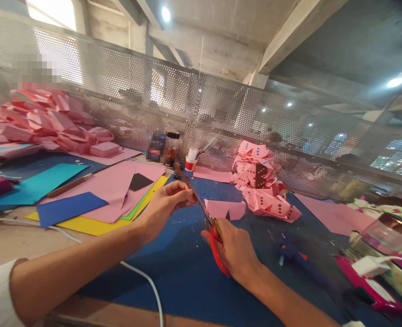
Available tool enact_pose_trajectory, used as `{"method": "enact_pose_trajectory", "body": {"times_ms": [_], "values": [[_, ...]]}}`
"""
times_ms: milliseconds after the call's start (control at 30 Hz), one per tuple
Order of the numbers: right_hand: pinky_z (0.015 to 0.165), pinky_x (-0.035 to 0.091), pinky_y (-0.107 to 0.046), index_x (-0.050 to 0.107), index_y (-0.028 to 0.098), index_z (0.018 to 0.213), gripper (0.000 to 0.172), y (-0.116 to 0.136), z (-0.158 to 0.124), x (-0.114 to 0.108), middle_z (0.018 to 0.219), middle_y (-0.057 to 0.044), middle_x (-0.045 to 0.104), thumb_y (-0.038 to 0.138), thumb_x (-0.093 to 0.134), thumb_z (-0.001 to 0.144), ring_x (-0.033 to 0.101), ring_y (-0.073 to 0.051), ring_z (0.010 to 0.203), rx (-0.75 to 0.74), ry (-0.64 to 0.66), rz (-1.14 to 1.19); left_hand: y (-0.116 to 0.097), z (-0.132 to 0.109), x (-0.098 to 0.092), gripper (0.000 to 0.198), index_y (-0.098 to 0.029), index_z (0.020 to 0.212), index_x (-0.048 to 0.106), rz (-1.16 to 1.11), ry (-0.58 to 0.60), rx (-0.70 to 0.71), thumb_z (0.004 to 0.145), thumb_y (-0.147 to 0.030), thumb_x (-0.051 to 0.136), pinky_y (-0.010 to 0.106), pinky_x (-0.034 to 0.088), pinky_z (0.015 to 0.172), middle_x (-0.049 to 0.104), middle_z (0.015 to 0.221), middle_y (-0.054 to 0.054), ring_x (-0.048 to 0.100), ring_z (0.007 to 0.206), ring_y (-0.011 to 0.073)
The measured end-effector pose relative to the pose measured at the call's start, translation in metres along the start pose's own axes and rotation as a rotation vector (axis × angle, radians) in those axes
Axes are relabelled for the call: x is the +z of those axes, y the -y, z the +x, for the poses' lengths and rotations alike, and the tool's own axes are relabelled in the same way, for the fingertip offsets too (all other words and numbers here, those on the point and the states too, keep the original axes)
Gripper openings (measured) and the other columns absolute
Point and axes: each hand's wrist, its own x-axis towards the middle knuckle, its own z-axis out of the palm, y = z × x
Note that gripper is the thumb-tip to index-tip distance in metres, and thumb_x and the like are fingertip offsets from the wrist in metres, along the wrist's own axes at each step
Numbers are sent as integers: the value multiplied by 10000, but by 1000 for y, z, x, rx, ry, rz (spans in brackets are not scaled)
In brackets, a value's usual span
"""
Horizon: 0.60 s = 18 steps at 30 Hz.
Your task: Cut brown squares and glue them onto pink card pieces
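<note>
My right hand (236,247) is closed around the handles of red-handled scissors (217,255), their blades pointing away and up to the left. A thin brown strip (199,200), apparently paper, runs along the line of the blades; where strip and blade meet is hard to make out. My left hand (165,204) pinches this strip between thumb and fingers. Just beyond the scissors lies a folded pink paper piece (224,210) with a dark notch. Behind it to the right stands a stack of folded pink paper pieces (255,170) with coloured dots.
Coloured sheets, including a blue one (71,208), lie left on the blue mat (183,290). A pink paper heap (51,120) fills the back left. A paper cup (191,162) and jar (172,147) stand by the perforated screen (217,104). A glue gun (294,256) lies right. A white cable (146,277) crosses the front.
</note>
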Motion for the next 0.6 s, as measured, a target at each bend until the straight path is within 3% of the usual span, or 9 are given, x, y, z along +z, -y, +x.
{"method": "enact_pose_trajectory", "body": {"times_ms": [333, 467, 600], "values": [[556, 338, -253, 526, 206, 820, 326, 2, 2, -4, 739, -18, 673, 492, 510, 977, 628, -166, 614, 50, 35, 144, 2, -2, -1, 138, -172, 764, 663, 9, 30, -3, 802, -266, 757, 220, 507, 740, 700, 763, -1, 634, 736, 109], [535, 342, -227, 483, 214, 738, 357, 3, 6, -5, 649, 28, 567, 504, 579, 924, 487, -116, 557, 144, 33, 413, 2, -4, 2, 169, -166, 749, 653, 40, 55, -50, 801, -281, 764, 225, 504, 744, 695, 759, 2, 633, 737, 110], [496, 354, -214, 516, 215, 789, 333, 4, 8, -8, 612, 63, 465, 511, 634, 886, 418, -92, 513, 250, 65, 809, 5, -10, 7, 174, -163, 757, 664, 62, 88, -143, 786, -288, 781, 243, 508, 760, 709, 762, 12, 643, 741, 118]]}}
